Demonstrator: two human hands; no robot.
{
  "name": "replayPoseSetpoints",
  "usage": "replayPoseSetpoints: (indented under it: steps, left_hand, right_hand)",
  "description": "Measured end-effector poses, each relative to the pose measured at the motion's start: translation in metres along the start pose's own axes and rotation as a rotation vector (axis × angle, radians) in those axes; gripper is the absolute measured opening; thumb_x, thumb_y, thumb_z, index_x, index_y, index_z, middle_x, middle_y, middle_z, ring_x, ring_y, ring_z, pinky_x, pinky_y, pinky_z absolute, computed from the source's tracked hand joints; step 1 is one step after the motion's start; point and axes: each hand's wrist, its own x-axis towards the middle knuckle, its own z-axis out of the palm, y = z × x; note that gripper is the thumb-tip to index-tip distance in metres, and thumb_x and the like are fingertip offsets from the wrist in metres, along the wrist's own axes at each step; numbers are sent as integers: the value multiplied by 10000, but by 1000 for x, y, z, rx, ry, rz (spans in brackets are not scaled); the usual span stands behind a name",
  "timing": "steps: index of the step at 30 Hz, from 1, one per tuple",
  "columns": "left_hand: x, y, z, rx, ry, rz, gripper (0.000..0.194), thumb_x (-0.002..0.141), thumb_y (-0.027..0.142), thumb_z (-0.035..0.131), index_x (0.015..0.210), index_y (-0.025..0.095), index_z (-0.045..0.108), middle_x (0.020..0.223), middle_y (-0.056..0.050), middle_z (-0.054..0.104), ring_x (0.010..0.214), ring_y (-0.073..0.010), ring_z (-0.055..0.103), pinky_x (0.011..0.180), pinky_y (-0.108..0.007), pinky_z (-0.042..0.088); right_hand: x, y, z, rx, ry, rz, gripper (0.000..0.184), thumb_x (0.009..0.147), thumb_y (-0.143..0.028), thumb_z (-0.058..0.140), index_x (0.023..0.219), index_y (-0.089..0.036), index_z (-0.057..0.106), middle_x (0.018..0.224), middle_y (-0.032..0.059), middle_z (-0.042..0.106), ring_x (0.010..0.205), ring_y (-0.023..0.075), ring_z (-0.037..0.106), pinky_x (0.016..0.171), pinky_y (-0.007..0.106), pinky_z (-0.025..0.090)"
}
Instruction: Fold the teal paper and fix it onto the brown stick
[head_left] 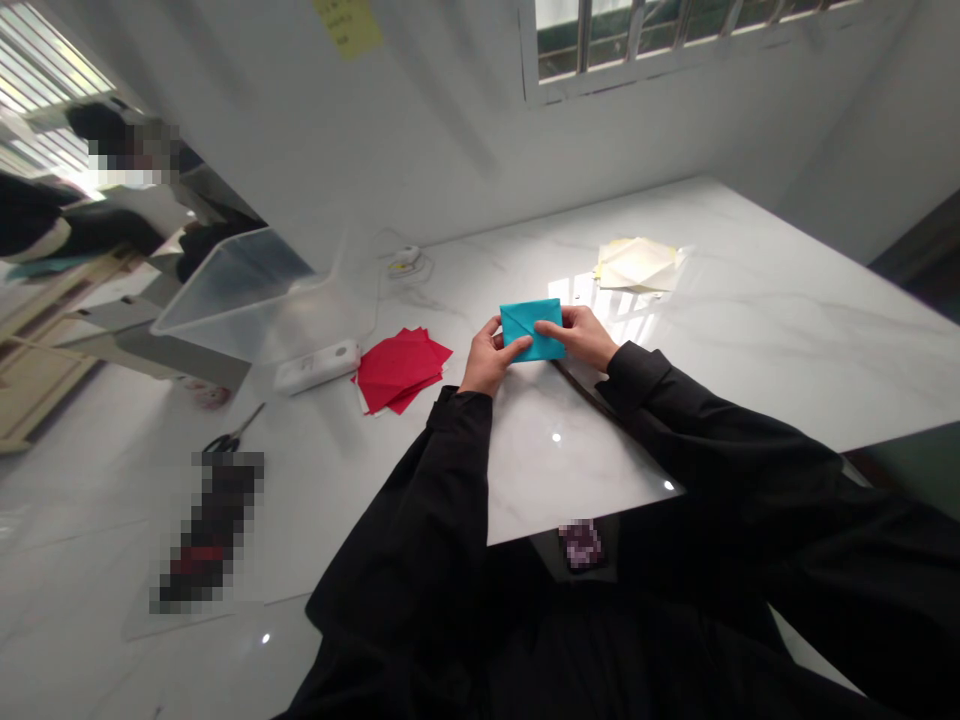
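A small blue envelope (525,322), its flap folded down, is held just over the white marbled table (517,440). My left hand (489,358) grips its left side, thumb across the lower front and fingers behind. On the right side my right hand (585,335) pinches it, with the thumb lying on the front face. Left of my hands lies a pile of red envelopes (401,368), fanned unevenly. Farther off to the right is a pile of cream envelopes (637,264) in a patch of sunlight. The back of the blue envelope is hidden.
At the left stand a clear plastic bin (247,285) and a white power strip (319,367). Scissors (234,432) lie nearer, above a blurred dark object (210,530). A white cabled device (406,257) sits by the wall. Another person (202,185) is at the far left.
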Motion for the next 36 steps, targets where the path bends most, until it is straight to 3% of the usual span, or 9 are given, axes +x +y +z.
replayPoseSetpoints:
  steps: [5, 8, 19, 26, 30, 36]
  left_hand:
    - [0, 0, 0, -53, 98, -30, 733, 542, 473, 1015, 1124, 192, 668, 861, -16, 762, 741, -173, 721, 754, -299, 585]
    - [0, 1, 2, -77, 116, -33, 713, 535, 476, 1019, 1096, 190, 684, 870, -14, 761, 748, -163, 713, 756, -287, 581]
    - [-3, 2, 7, -77, 85, -21, 628, 560, 486, 1011, 1033, 161, 755, 913, -39, 786, 776, -163, 708, 760, -284, 592]
    - [1, -2, 3, -86, 118, -11, 611, 561, 456, 1011, 1035, 161, 763, 913, -43, 791, 791, -179, 716, 768, -296, 585]
    - [3, -1, -3, -147, 188, -17, 644, 529, 448, 1023, 1040, 165, 751, 961, -57, 797, 835, -186, 734, 802, -307, 592]
    - [5, -2, -12, -251, 266, -10, 622, 540, 442, 1014, 1028, 172, 739, 1007, -79, 806, 916, -212, 758, 846, -328, 608]
  right_hand:
    - [-1, -5, 0, -68, 2, 41, 449, 751, -586, 793, 729, -164, 638, 616, -6, 563, 588, 122, 460, 553, 285, 411]
    - [-2, -7, 0, -74, 10, 44, 464, 738, -599, 798, 701, -181, 599, 590, -23, 503, 582, 118, 427, 542, 288, 389]
    - [-2, -6, 1, -62, -10, 41, 455, 745, -583, 804, 699, -184, 589, 605, -28, 486, 593, 118, 418, 572, 298, 391]
    - [-3, -9, 3, -45, -23, -23, 573, 754, -726, 790, 797, -182, 614, 672, -13, 556, 636, 135, 497, 611, 291, 435]
    - [0, -13, -9, -186, 140, -126, 556, 877, -743, 666, 962, -194, 696, 783, 32, 674, 752, 182, 620, 723, 313, 502]
    - [7, -10, -51, -478, 534, -222, 356, 988, -489, 569, 1003, -182, 750, 964, 104, 775, 817, 223, 661, 768, 351, 517]
